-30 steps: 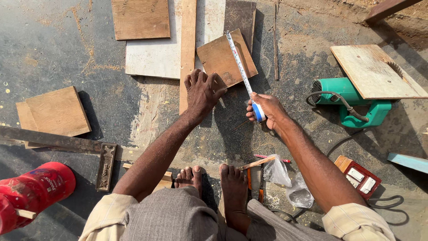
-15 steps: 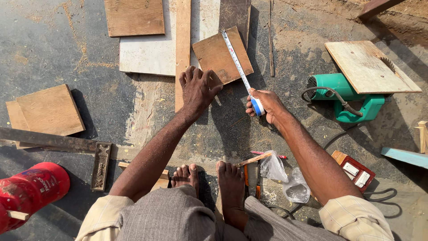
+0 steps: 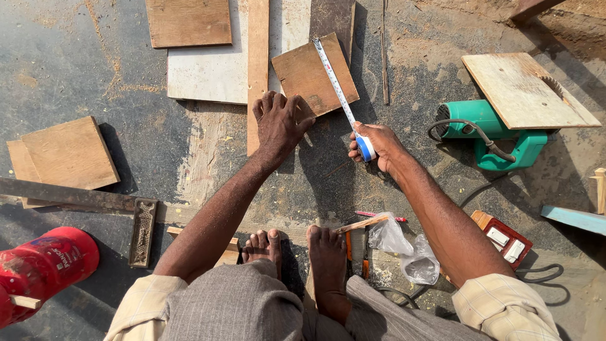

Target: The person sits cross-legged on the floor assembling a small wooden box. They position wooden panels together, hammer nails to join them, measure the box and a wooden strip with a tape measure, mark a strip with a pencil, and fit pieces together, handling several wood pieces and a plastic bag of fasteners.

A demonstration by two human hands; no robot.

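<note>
The person squats barefoot on the dusty floor [image 3: 76, 76], and the measuring is under way but, as far as I can judge, not finished. The right hand [image 3: 374, 142] has its fingers clamped round a blue and white tape case [image 3: 365, 148], and the tape [image 3: 332, 79] runs out from it, slanting up across a small brown board [image 3: 309, 79] to that board's far top edge. The left hand [image 3: 279, 123] lies flat, fingers spread and gripping nothing, pressing on the near corner of the same board where it meets a long narrow strip [image 3: 257, 63] of wood. So the tape is drawn and laid on; I see no pencil in either hand and cannot make out any mark on the board, so marking seems left to do. A green power tool [image 3: 486, 129] with a wooden plate [image 3: 527, 88] on top stands well to the right, apparently idle. A square board [image 3: 66, 155] and a metal square [image 3: 82, 202] lie off to the left, and a red container [image 3: 44, 265] sits near the left knee.
</note>
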